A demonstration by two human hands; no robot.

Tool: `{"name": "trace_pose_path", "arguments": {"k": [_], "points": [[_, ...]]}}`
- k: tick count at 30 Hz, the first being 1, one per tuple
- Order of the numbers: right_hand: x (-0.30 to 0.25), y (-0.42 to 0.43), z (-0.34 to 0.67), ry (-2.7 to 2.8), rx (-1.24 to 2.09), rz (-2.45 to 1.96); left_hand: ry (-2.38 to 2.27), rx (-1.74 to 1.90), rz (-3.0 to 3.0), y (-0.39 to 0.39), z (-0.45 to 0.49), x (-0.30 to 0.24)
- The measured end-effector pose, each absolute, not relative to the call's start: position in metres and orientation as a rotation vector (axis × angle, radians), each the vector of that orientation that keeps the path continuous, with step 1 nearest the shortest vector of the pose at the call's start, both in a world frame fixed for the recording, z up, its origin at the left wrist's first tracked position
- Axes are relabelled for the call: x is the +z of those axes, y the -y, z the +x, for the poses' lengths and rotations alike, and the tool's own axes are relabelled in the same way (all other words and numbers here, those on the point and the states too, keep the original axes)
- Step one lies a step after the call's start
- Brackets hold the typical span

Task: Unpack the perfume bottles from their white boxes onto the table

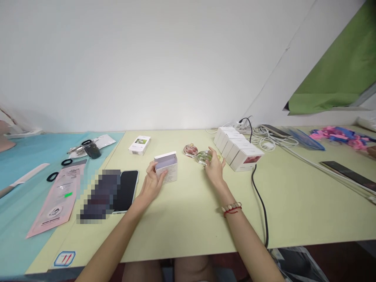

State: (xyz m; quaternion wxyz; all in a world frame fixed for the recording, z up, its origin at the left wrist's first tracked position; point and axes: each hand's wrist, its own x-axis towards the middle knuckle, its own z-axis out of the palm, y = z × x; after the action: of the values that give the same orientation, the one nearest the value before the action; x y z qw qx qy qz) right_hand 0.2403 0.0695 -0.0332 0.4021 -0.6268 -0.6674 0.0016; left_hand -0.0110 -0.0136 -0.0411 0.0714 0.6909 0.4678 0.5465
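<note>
My left hand [152,180] holds a small white carton [168,174] upright by its left end, thumb on the printed front. The carton's top is open and its pale lilac inside shows. My right hand [215,166] reaches over a small rounded clear ornament with green inside [202,157], fingers spread and bent. Whether the fingertips touch it, I cannot make out. Something yellowish shows partly behind the fingers. Just to the left lies a similar clear ornament with red inside [190,150]. Closed white boxes [245,156] stand in a row right of my right hand.
Another white box [140,145] lies at the back left. A dark phone [127,190] lies beside a blurred-out patch. Farther left are a pink packet [60,196], a dark jar [91,149] and a knife [31,174]. A black cable [260,199] crosses the right side.
</note>
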Motion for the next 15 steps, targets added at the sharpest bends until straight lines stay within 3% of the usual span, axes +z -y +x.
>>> {"name": "trace_pose_path", "arguments": {"k": [6, 15], "points": [[-0.03, -0.072, 0.246, 1.655, -0.016, -1.613, -1.425, 1.645, 1.959, 0.016, -0.01, -0.038], [-0.017, -0.061, 0.222, 1.811, -0.31, -1.474, -1.331, 1.591, 1.695, 0.028, -0.005, -0.009]]}}
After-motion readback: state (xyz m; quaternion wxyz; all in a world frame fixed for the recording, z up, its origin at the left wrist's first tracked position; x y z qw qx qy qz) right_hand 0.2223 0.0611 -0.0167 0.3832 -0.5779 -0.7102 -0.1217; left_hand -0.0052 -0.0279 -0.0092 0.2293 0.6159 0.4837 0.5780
